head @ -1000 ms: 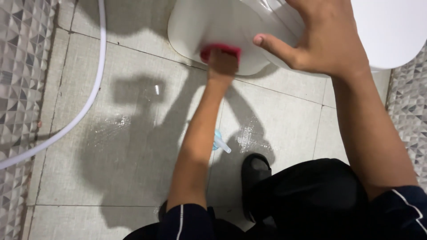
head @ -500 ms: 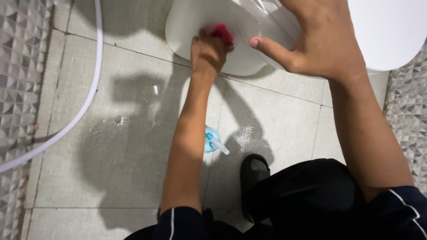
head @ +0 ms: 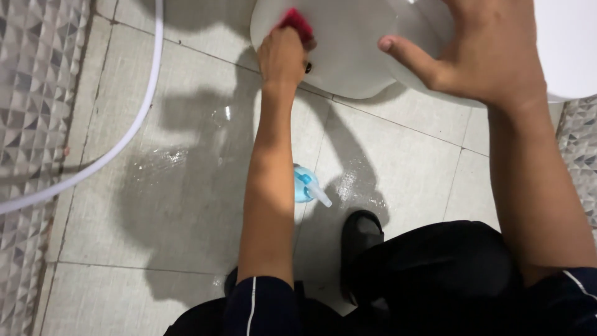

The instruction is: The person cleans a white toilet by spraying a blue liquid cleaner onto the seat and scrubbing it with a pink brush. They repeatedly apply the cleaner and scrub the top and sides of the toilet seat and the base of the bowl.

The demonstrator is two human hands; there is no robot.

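Observation:
My left hand (head: 283,56) grips a red scrub pad (head: 297,22) and presses it against the outside of a white toilet bowl (head: 348,50) near its base. My right hand (head: 491,53) rests with fingers spread on the upper side of the same bowl, thumb pointing left. A light blue spray bottle (head: 305,185) with a white nozzle lies on the tiled floor beneath my left forearm.
A white hose (head: 134,121) curves across the wet floor tiles (head: 186,186) on the left, beside a patterned grey wall (head: 31,93). My black shoe (head: 360,233) and dark trousers (head: 435,274) fill the lower frame. More patterned tiles (head: 581,149) show at the right.
My left hand has slid the red pad up and to the left along the bowl. The right hand stays on the bowl. The spray bottle has come into view under my forearm.

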